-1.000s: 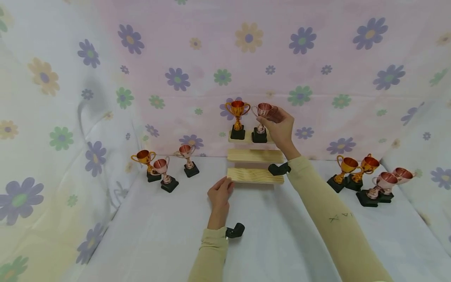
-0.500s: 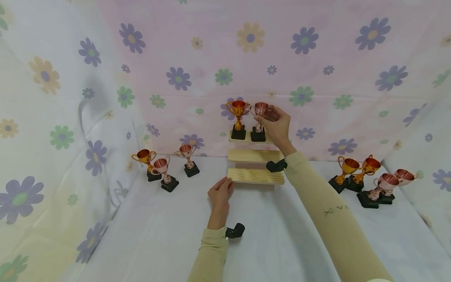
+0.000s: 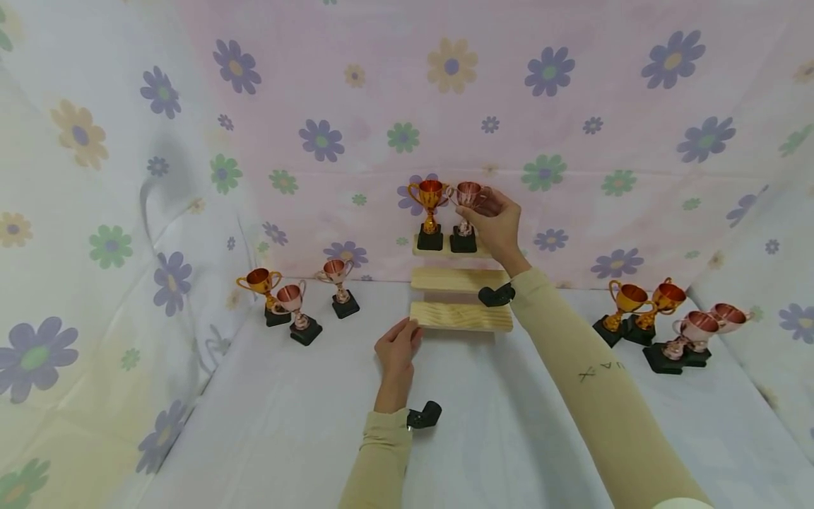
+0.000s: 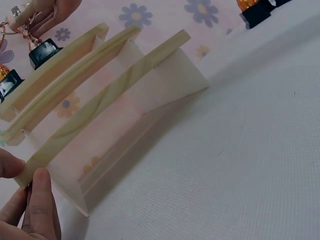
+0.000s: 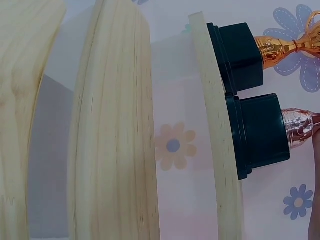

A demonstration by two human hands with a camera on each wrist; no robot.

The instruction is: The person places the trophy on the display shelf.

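Note:
A small three-tier wooden shelf (image 3: 461, 317) stands near the back wall. On its top tier, a gold trophy cup (image 3: 430, 205) on a black base stands at the left. Close beside it is a rose-gold trophy cup (image 3: 468, 194), whose bowl my right hand (image 3: 499, 225) grips from the right. In the right wrist view its black base (image 5: 262, 131) is on the top board, right up against the gold cup's base (image 5: 240, 57). My left hand (image 3: 397, 348) pinches the left end of the lowest board between thumb and fingers, also seen in the left wrist view.
On the left of the white table are a gold cup (image 3: 259, 283) and two rose-gold cups (image 3: 290, 300). To the right, gold cups (image 3: 629, 300) and rose-gold cups (image 3: 698, 326) cluster together. A flower-printed cloth (image 3: 356, 78) surrounds the table at the back and sides.
My right hand has brought the rose-gold trophy cup leftward along the top tier, closer to the gold one. My left hand has stayed at the lowest board.

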